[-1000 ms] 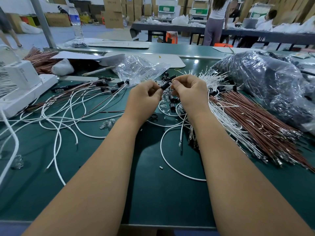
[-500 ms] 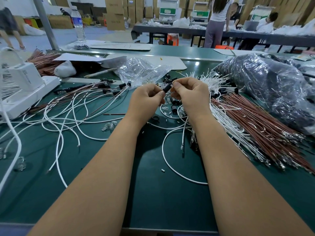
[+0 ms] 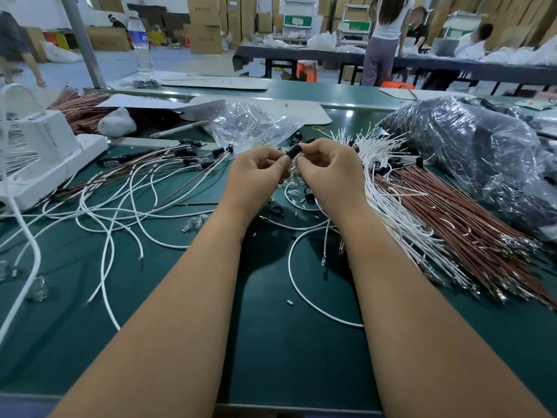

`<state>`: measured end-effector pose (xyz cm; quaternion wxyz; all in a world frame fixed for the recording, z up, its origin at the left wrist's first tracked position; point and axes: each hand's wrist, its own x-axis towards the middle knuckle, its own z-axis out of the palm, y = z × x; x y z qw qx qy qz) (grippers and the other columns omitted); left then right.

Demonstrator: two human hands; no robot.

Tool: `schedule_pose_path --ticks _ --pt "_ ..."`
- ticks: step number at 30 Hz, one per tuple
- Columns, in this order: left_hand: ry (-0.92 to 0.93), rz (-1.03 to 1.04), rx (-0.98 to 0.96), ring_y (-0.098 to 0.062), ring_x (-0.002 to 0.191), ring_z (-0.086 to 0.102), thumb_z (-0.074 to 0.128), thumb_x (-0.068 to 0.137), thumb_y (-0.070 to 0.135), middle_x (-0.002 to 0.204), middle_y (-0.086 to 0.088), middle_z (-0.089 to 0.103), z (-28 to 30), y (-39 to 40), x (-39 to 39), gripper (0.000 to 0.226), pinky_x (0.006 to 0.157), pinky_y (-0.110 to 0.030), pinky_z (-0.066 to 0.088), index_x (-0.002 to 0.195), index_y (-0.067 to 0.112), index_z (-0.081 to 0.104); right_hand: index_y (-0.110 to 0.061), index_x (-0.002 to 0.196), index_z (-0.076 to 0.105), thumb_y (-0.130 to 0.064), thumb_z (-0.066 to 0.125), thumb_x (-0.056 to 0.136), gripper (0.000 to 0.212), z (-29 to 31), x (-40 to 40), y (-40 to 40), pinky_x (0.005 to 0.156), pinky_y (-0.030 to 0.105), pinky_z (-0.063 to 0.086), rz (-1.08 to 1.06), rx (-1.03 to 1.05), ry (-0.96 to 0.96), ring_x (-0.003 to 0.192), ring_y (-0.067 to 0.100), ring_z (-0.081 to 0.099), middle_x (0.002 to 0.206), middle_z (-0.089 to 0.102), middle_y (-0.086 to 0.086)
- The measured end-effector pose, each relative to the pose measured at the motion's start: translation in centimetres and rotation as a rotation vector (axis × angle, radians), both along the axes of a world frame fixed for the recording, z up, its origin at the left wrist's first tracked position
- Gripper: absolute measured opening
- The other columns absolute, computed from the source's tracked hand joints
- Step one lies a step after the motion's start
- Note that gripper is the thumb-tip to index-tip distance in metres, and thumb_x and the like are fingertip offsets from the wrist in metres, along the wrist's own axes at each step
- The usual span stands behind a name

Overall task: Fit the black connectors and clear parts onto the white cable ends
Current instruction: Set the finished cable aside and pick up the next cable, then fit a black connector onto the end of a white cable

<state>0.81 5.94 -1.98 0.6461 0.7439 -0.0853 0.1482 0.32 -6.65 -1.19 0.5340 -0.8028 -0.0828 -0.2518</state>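
Barely shifted since earlier, left hand (image 3: pixel 256 173) and right hand (image 3: pixel 328 170) both pinch one black connector (image 3: pixel 294 151) just in front of the clear bag (image 3: pixel 250 125); light, rigid, probably slippery, so grip its barrel ends.

Black connector (image 3: pixel 293 151) between both hands

Matt green table (image 3: pixel 286 342), glossy crinkled plastic bag (image 3: pixel 250 125).

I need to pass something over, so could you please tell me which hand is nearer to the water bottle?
Left. The left hand sits below and right of the water bottle; the right hand lies farther right still.
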Motion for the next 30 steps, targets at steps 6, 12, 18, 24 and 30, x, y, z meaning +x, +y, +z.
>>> schedule_pose_path --ticks 6,12,18,24,30 --pt "-0.011 0.017 0.065 -0.017 0.067 0.057 0.064 0.091 0.014 0.074 -0.010 0.064 0.0 0.2 0.1 0.013 0.065 -0.031 0.050 0.078 0.015 0.065 -0.012 0.078 0.070 -0.020 0.075 0.082 0.010 0.1 -0.1 0.0 0.074 0.043 0.056 0.012 0.042 -0.007 0.071 0.024 0.068 0.071 0.071 0.002" --pt "0.012 -0.082 0.103 -0.005 0.061 0.055 0.061 0.089 -0.001 0.072 -0.003 0.064 0.3 0.1 -0.1 0.010 0.065 -0.017 0.046 0.090 0.007 0.066 -0.019 0.075 0.065 -0.009 0.073 0.083 0.015 0.1 0.4 -0.2 0.075 0.048 0.058 0.048 0.139 0.037 0.074 0.028 0.071 0.075 0.071 0.008" --pt "0.035 -0.108 0.142 -0.021 0.074 0.049 0.059 0.089 -0.004 0.080 -0.017 0.058 0.2 0.2 0.2 0.019 0.073 -0.031 0.041 0.100 0.010 0.065 -0.020 0.082 0.065 -0.007 0.072 0.084 0.015 0.0 0.6 -0.5 0.071 0.037 0.060 0.059 0.188 0.055 0.071 0.019 0.071 0.077 0.072 0.003" --pt "-0.012 0.112 0.229 -0.002 0.055 0.048 0.058 0.090 0.010 0.064 0.007 0.056 -0.6 0.7 0.8 0.009 0.059 -0.018 0.041 0.092 0.013 0.066 -0.017 0.092 0.073 -0.017 0.065 0.087 0.009 -0.3 0.7 -0.6 0.077 0.030 0.051 -0.010 -0.342 0.071 0.079 0.015 0.063 0.083 0.070 -0.003" --pt "-0.004 0.125 0.272 -0.008 0.054 0.046 0.057 0.093 0.020 0.071 -0.001 0.060 -1.0 0.7 1.1 0.008 0.055 -0.023 0.036 0.090 0.015 0.063 -0.025 0.096 0.074 -0.022 0.064 0.084 0.015 -0.5 0.6 -0.1 0.093 0.036 0.045 0.016 -0.755 0.218 0.107 0.026 0.054 0.096 0.071 0.005"
